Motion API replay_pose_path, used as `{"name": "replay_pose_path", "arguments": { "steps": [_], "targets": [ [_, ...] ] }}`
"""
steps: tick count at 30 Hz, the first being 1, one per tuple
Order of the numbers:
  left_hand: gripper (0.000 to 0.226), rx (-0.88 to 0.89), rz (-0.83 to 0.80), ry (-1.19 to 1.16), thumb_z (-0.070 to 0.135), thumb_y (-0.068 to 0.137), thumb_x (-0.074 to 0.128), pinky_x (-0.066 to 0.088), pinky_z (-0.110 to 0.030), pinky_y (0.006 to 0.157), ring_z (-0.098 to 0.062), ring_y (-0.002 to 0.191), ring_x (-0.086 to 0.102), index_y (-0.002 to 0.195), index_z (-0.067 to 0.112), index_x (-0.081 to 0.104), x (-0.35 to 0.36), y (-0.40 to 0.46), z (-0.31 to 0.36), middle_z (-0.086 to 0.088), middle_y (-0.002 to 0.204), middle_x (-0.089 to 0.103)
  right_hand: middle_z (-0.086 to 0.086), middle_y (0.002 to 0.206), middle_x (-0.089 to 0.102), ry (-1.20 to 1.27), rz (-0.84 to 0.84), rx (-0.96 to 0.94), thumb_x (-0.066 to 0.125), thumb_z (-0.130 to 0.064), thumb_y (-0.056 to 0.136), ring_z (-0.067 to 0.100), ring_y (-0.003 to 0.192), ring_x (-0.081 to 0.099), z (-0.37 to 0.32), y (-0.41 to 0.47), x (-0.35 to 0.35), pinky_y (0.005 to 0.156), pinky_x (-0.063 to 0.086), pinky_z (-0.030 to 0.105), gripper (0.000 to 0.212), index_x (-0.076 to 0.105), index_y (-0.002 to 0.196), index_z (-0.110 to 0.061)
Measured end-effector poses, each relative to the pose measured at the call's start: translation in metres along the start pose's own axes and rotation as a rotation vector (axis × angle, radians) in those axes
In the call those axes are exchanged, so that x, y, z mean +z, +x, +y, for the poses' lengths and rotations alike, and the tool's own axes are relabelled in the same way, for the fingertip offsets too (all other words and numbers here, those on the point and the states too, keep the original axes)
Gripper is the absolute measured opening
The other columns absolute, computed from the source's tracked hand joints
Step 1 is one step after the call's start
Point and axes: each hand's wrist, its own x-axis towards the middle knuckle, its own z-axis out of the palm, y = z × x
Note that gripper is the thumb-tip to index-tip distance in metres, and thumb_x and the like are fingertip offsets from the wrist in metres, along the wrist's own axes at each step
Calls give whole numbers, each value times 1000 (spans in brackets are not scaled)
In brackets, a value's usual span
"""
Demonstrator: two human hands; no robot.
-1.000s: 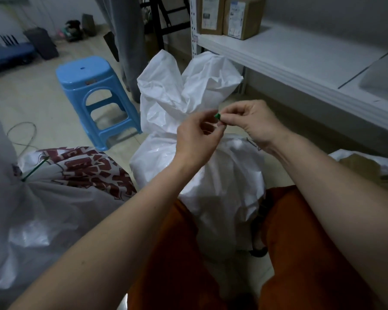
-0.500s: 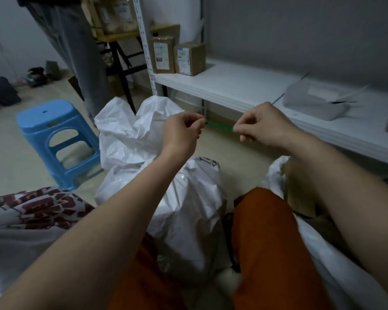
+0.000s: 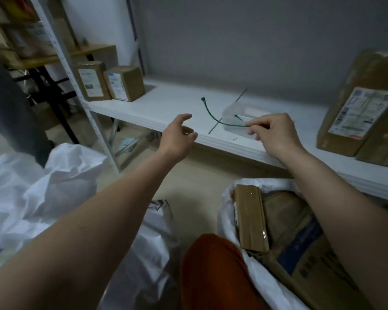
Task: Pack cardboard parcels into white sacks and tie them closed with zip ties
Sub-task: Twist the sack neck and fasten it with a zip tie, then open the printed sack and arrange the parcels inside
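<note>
My right hand (image 3: pixel 271 133) pinches one end of a green zip tie (image 3: pixel 213 115), which curves up and left in the air over the white shelf (image 3: pixel 166 108). My left hand (image 3: pixel 177 135) hovers empty in front of the shelf edge, fingers loosely spread. A white sack (image 3: pixel 229 211) at the lower right stands with its mouth wide and holds several cardboard parcels (image 3: pixel 251 218). Another white sack (image 3: pixel 45 186) lies crumpled at the left, beside my left forearm.
Two small cardboard boxes (image 3: pixel 110 83) stand at the shelf's left end, and large parcels (image 3: pixel 365 110) at its right end. A clear plastic bag (image 3: pixel 244 113) with another green tie lies on the shelf. A white shelf post (image 3: pixel 76 90) rises at the left.
The view swung right, from the tied sack to the shelf. My hands moved apart: the left let go of the tie, and the right carried it away over the shelf.
</note>
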Motion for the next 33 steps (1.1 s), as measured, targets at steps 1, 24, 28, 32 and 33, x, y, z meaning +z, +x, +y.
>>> {"name": "replay_pose_path", "arguments": {
  "steps": [1,24,28,32,33],
  "targets": [
    [47,51,-18,137,19,89,62,54,-37,82,-21,99,61,133,25,47,9,12,2,-3,113,62,9,91,71,-8,53,3,56,-3,90,15,76,59,9,13,-1,82,50,31,20,74,99,-5],
    [43,204,-241,844,37,88,58,33,-35,106,-27,125,38,128,21,54,48,38,-33,-9,134,46,5,122,58,-738,59,-235,51,-12,92,29,118,37,57,86,32,91,20,37,24,72,103,-12],
    [39,212,-206,835,37,89,57,33,-32,103,-25,124,38,126,23,56,6,-9,-30,-7,133,46,8,116,61,-569,-113,-327,53,-19,94,32,112,43,1,50,61,89,32,38,21,73,99,-15],
    [36,227,-104,817,37,90,57,33,-31,102,-23,124,39,123,23,58,-52,-60,-27,-4,131,48,6,103,68,-392,-216,-464,58,-17,92,25,100,48,-52,0,100,82,38,34,18,75,91,-13],
    [35,227,-69,813,36,90,57,34,-31,102,-22,124,40,122,24,59,-67,-72,-27,-4,131,48,6,101,68,-354,-235,-490,59,-18,92,21,96,47,-66,-13,109,78,37,31,17,74,92,-13]
  ]
}}
